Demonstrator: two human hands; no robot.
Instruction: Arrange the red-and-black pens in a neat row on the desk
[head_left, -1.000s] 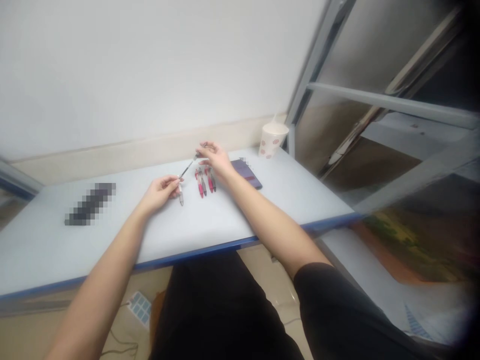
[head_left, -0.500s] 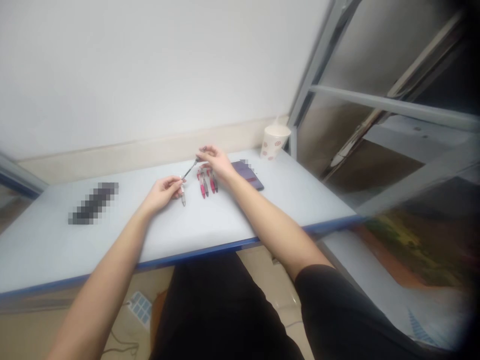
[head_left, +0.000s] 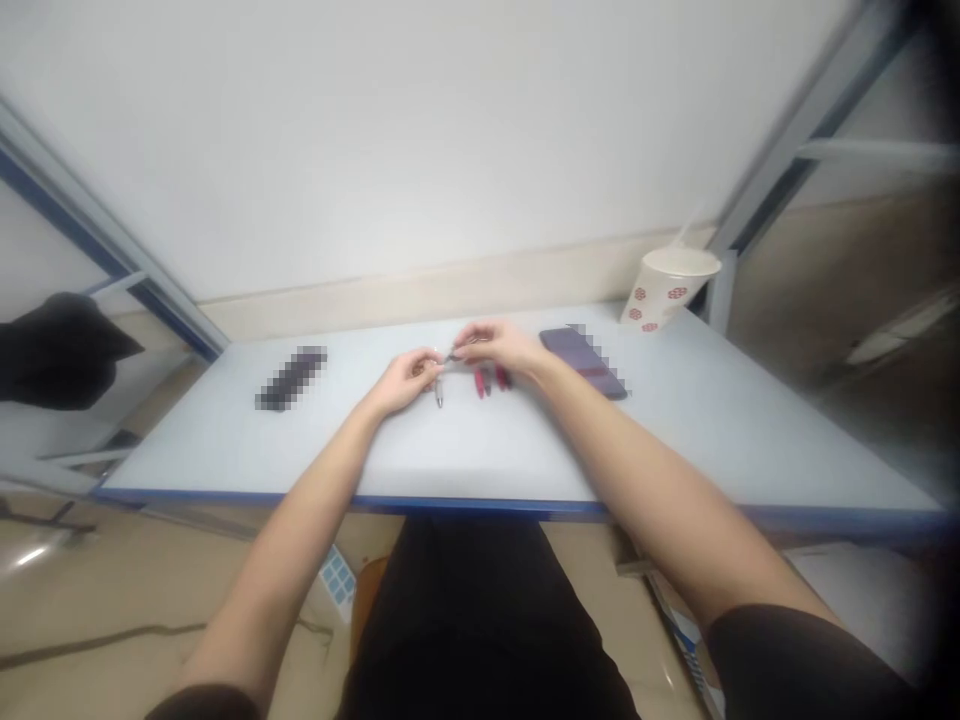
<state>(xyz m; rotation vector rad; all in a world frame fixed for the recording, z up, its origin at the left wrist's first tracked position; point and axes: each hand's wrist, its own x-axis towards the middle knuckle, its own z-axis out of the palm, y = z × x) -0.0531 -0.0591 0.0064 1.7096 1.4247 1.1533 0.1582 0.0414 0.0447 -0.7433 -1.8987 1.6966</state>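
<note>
My two hands are close together above the middle of the table. The fingertips of my left hand [head_left: 409, 382] are pinched at one end of a thin dark pen refill [head_left: 450, 357]. My right hand [head_left: 499, 348] is closed on its other end, and only a short length shows between them. Just below my left fingers is a pale pen [head_left: 439, 394] with a grey tip; its upper part is hidden. Under my right hand lie several pens, red [head_left: 480, 384] and dark [head_left: 487, 381], mostly covered by the hand.
On the light table [head_left: 480, 460], a purple notebook-like thing [head_left: 581, 362] lies right of the pens. A paper cup [head_left: 664, 290] with a straw stands at the back right. Something dark and pixelated [head_left: 292, 378] lies on the left. A wall rises behind.
The view has swung to the right-hand side's level, showing more of the left. My hands have come closer together, and less of the refill shows between them.
</note>
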